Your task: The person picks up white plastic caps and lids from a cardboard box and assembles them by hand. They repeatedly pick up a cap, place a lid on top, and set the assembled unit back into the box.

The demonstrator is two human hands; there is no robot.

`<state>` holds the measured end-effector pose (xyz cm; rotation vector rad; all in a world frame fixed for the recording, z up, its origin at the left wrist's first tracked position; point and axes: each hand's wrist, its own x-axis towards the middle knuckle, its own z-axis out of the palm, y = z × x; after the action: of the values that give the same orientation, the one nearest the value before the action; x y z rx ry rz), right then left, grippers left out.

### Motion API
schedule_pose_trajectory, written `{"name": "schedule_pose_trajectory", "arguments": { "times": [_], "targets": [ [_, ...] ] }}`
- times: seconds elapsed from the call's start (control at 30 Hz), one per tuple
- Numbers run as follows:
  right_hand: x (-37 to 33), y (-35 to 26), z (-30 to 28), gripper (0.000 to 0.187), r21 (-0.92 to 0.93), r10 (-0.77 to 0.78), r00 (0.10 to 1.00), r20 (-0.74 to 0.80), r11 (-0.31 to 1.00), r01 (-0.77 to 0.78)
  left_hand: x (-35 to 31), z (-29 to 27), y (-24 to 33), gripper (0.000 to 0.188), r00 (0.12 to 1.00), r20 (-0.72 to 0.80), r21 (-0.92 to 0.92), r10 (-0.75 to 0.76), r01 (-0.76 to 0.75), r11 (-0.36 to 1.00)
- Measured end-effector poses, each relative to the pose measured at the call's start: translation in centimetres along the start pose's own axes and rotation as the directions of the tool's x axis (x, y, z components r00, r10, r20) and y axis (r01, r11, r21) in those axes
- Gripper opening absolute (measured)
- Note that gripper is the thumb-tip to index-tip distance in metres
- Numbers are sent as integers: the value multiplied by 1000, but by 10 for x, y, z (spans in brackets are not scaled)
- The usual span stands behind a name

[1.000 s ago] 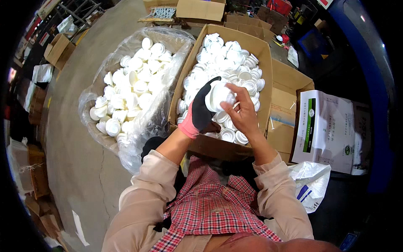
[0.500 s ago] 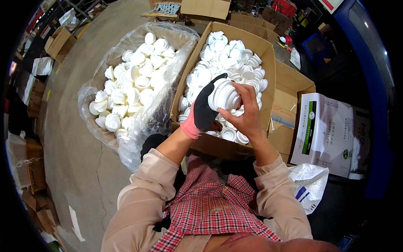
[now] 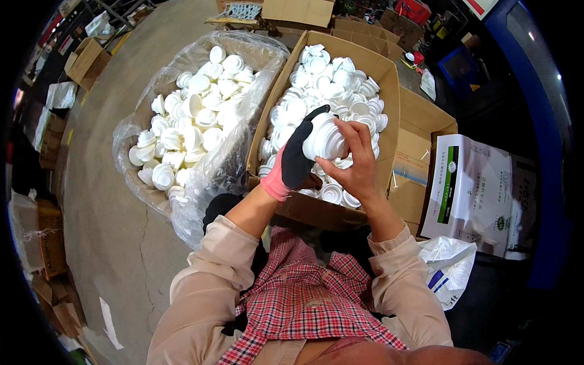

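Note:
A round white plastic part [image 3: 323, 139] with stepped rings, like a lid or cap, is gripped between both my hands above an open cardboard box [image 3: 389, 91]. My left hand [image 3: 294, 159], in a black and pink glove, cups its left side. Bare, my right hand [image 3: 360, 163] pinches its right rim between thumb and fingers. Many similar white parts [image 3: 331, 79] fill the box beneath. To the left stands a second box lined with clear plastic [image 3: 228, 152], heaped with more white ringed parts [image 3: 194, 103].
At the right, a white printed carton [image 3: 480, 188] lies near another open cardboard box [image 3: 407, 194]. A white plastic bag [image 3: 450, 267] sits below it. Blue machinery [image 3: 523, 55] borders the far right. Grey concrete floor [image 3: 103, 201] extends on the left.
The white part has turned slightly in my hands, and its ringed side shows a little differently. Both hands stay in almost the same place over the box.

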<state>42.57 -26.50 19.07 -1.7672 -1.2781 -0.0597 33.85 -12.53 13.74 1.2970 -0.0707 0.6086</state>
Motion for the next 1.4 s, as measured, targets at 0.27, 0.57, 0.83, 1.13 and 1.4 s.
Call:
{"name": "schedule_pose_trajectory", "arguments": {
  "times": [0.27,0.57,0.83,1.13,1.4],
  "targets": [
    [2,20,3,66,485,256,966,-45,850,-203,5,22,32,70,954,50,-118,-297,301,946],
    [6,49,18,60,348,478,843,-245,855,-384,-21,13,-50,56,976,-196,653,-93,201,730],
    [7,71,1,72,857,538,836,106,377,-351,10,-4,-5,45,898,70,-673,-435,364,643],
    [4,56,7,63,698,254,942,219,634,-333,7,-26,-4,49,886,64,-692,-458,370,620],
    [3,37,18,93,165,-22,994,108,986,4,2,-31,9,38,856,-8,-581,-517,417,699]
  ]
}}
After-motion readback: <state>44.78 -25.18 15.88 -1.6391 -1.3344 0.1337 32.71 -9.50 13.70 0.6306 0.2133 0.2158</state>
